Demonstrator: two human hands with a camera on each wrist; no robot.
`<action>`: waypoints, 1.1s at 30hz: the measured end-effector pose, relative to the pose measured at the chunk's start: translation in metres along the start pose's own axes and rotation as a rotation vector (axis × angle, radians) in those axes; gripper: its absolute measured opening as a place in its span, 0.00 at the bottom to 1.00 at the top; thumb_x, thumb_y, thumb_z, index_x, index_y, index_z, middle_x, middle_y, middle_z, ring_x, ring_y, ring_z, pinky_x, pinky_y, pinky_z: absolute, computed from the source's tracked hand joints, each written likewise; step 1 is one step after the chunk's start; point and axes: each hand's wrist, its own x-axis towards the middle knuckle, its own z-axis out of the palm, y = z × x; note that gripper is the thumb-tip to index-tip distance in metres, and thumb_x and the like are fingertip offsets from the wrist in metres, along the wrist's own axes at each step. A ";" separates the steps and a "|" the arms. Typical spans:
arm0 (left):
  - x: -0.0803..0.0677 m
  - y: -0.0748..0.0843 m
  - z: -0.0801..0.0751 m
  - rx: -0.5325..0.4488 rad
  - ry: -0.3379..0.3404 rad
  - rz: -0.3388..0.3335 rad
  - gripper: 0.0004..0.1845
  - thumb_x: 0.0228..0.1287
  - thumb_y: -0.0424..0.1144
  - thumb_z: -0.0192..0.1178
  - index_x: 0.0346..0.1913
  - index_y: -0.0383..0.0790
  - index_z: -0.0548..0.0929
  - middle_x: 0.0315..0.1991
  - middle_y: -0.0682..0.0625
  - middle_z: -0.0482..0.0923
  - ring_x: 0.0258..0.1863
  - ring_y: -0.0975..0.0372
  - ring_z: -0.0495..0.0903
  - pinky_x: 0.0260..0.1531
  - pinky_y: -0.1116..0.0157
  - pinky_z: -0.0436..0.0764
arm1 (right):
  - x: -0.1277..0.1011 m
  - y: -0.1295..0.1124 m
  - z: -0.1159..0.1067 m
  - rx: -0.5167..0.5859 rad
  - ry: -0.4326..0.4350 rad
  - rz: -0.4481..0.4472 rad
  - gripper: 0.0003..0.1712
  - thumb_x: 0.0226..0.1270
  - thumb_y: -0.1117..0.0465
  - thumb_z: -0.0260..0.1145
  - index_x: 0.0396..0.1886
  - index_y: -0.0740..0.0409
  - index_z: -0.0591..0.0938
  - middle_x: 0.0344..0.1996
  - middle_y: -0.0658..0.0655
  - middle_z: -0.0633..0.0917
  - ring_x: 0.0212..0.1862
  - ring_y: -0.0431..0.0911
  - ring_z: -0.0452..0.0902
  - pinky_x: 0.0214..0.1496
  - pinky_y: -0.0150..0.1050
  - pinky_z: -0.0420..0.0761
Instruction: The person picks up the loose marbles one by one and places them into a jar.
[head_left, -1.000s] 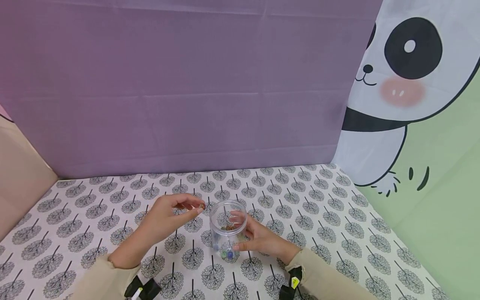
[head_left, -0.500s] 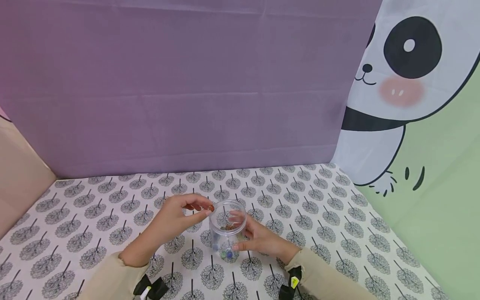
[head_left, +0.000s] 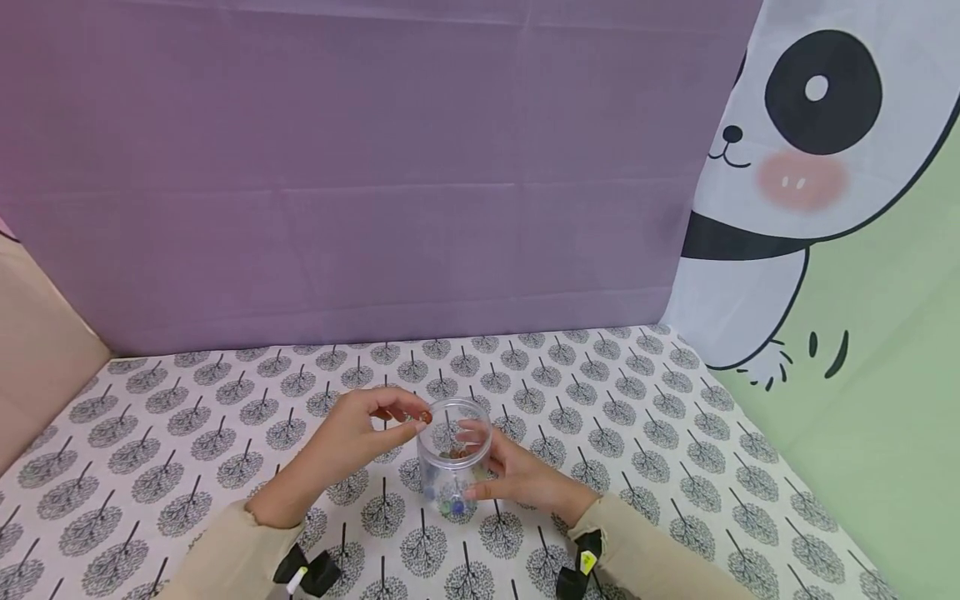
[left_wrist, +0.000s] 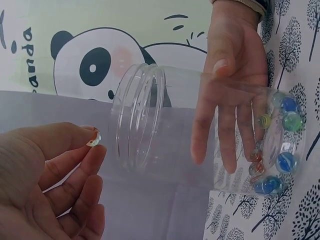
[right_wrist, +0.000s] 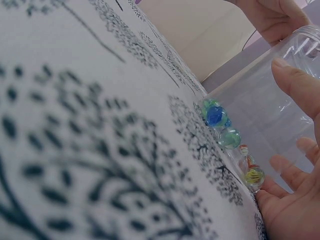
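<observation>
A clear plastic jar [head_left: 442, 479] stands upright and open-topped on the cloth. Several glass marbles lie on its bottom; a blue one [left_wrist: 287, 162] and a green one [left_wrist: 292, 121] show in the left wrist view, a yellow-streaked one [right_wrist: 254, 176] in the right wrist view. My right hand [head_left: 521, 479] holds the jar from the right, thumb in front and fingers behind. Between thumb and forefinger my left hand [head_left: 360, 433] pinches an orange-and-clear marble [left_wrist: 94, 139], just left of the jar's rim [left_wrist: 142, 117] and apart from it in the left wrist view.
The table is covered by a white cloth [head_left: 225, 479] printed with dark trees. A purple curtain [head_left: 375, 183] hangs behind it. At the right stands a green panel with a panda [head_left: 795, 192], and a beige panel [head_left: 45, 358] borders the left.
My left hand has moved right with its marble, up to the jar's rim, mostly in the first half second. My right hand and the jar have stayed in place.
</observation>
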 end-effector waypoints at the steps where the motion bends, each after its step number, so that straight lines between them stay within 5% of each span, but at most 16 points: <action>1: 0.000 0.000 0.000 0.002 0.000 0.002 0.09 0.57 0.35 0.66 0.41 0.43 0.85 0.38 0.57 0.84 0.36 0.66 0.78 0.41 0.64 0.78 | 0.000 0.000 0.000 -0.005 0.003 0.000 0.51 0.56 0.65 0.70 0.73 0.52 0.51 0.70 0.62 0.60 0.72 0.53 0.52 0.71 0.44 0.54; 33: 0.002 -0.003 0.002 -0.003 -0.018 -0.033 0.09 0.56 0.33 0.65 0.41 0.43 0.85 0.37 0.56 0.84 0.35 0.65 0.77 0.42 0.58 0.79 | 0.001 0.001 0.000 -0.005 -0.008 -0.020 0.49 0.57 0.66 0.69 0.73 0.52 0.51 0.69 0.63 0.59 0.71 0.54 0.53 0.71 0.43 0.55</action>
